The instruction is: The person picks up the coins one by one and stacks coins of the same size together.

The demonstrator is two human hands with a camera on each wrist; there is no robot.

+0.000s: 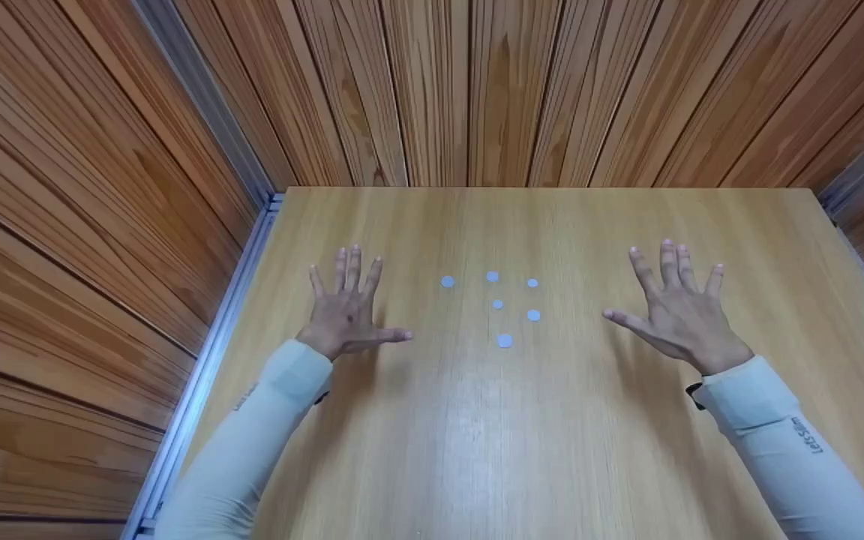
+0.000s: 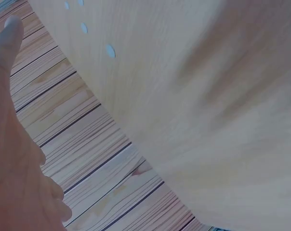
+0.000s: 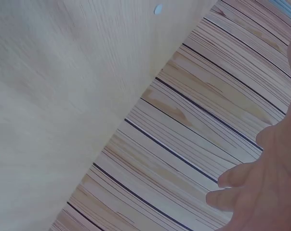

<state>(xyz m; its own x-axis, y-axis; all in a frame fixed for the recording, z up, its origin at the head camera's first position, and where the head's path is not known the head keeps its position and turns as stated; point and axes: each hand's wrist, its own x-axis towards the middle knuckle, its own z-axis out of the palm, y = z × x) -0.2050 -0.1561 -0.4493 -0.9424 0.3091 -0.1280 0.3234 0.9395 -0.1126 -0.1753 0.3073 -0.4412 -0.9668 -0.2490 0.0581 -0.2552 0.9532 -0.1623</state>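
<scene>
Head view: how do the fingers [image 1: 668, 264] lie?

"Spread wide on the left hand [image 1: 343, 319] and the right hand [image 1: 687, 319], both thumbs pointing inward."

"And between them?"

"Six small pale discs [image 1: 505, 341], scattered on the wooden table [image 1: 552, 450], the leftmost near the left hand. Left wrist view catches four, right wrist view one."

"Further out?"

"Pale sleeves [image 1: 222, 450] on the forearms; plank walls [image 1: 507, 90] behind the table and left of it."

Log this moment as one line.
left hand: fingers spread, holding nothing | right hand: fingers spread, holding nothing | six pale discs: scattered on wooden table, between the hands
</scene>
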